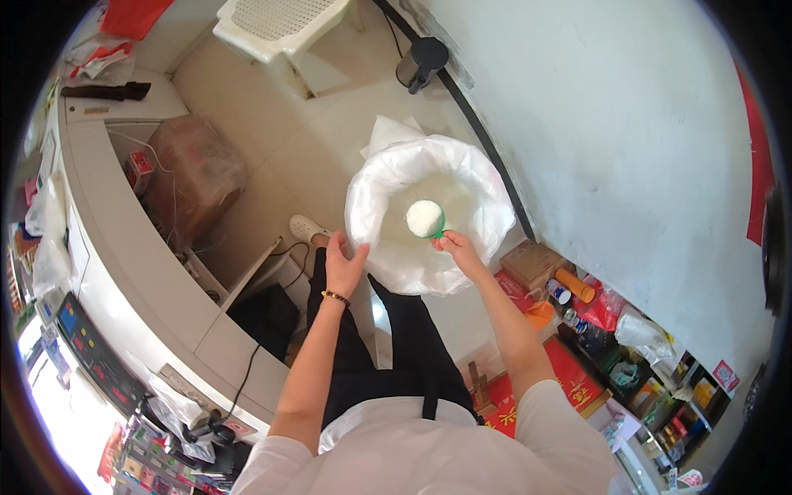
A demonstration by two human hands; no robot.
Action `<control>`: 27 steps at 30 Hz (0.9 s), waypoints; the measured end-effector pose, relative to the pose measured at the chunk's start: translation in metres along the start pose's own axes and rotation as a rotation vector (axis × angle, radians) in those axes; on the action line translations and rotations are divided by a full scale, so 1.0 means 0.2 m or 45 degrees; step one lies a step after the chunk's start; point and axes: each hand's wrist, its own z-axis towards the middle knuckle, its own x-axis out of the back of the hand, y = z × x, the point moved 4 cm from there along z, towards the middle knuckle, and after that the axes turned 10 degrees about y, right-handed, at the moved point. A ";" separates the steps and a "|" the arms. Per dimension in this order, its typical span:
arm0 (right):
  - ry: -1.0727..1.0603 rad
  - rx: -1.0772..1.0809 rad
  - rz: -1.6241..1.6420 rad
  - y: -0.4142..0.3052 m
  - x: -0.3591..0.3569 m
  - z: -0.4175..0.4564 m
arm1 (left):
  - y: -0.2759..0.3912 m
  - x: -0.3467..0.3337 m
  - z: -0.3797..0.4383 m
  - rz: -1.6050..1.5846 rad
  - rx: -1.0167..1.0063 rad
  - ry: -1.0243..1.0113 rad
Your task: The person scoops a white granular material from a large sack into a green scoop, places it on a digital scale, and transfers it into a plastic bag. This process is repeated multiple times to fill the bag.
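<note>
A large woven plastic sack (371,198) stands on the floor before me, its white rim rolled outward. Pale grains (396,244), perhaps rice or sugar, lie inside it. My right hand (458,249) grips the handle of a green scoop (440,230) over the sack's mouth. White grains (424,218) heap the scoop's bowl. Beside the sack's near left rim is my left hand (345,265), fingers apart and holding nothing. Whether its fingertips touch the sack I cannot tell.
A curved white counter (148,272) runs along the left, with a wrapped box (192,173) under it. A plastic chair (278,31) and an electric kettle (422,65) stand beyond the sack. Cartons (533,263) and crowded shelves (649,396) line the right, below the wall (606,154).
</note>
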 end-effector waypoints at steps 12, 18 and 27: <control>0.034 0.190 0.105 -0.27 0.04 -0.41 | 0.06 0.22 -0.19 0.104 -0.154 0.037; -0.036 0.332 0.116 -0.58 -0.07 -0.63 | 0.08 0.48 -0.35 0.150 -0.240 -0.016; -0.318 0.451 -0.094 -1.11 -0.56 -0.67 | 0.04 1.13 -0.59 -0.157 -0.113 0.169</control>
